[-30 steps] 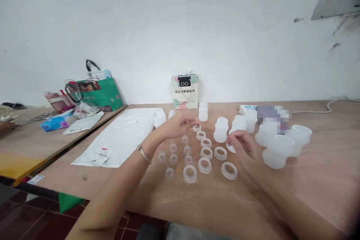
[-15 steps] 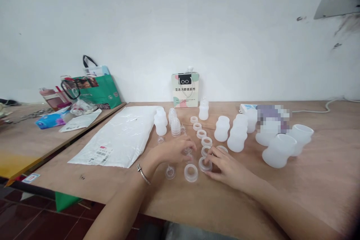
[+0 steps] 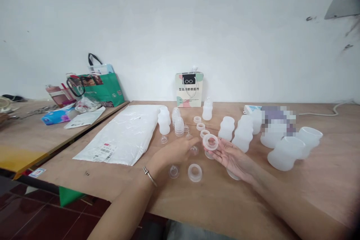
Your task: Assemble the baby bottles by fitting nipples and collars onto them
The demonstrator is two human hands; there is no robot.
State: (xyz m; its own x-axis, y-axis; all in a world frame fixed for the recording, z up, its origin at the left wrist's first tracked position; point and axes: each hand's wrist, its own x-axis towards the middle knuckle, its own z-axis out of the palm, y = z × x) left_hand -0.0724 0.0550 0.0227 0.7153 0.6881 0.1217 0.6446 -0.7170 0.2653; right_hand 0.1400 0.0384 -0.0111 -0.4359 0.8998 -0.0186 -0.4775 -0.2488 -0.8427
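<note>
My right hand (image 3: 232,157) is raised off the table, its fingers and thumb gripping a translucent bottle collar ring (image 3: 210,142) whose opening faces me. Just left of it, my left hand (image 3: 187,148) bends over with slightly blurred fingers closed at a clear bottle nipple (image 3: 194,150). A larger ring (image 3: 195,173) and another clear nipple (image 3: 173,171) lie nearer to me. Beyond the raised ring, a row of smaller rings (image 3: 200,126) runs away from me. Stacked clear domed caps (image 3: 179,126) stand behind my left hand.
Frosted bottles (image 3: 285,153) stand on the right, with more bottles (image 3: 164,120) at the left and a capped one (image 3: 207,108) behind. A white plastic mailer (image 3: 120,135) covers the table's left. A paper bag (image 3: 189,90) stands by the wall; a green bag (image 3: 109,90) rests on the side table.
My right hand has lifted a ring from the table and turned it up towards me. The left hand has shifted slightly right, nearer to the ring. The view has swung a little left.
</note>
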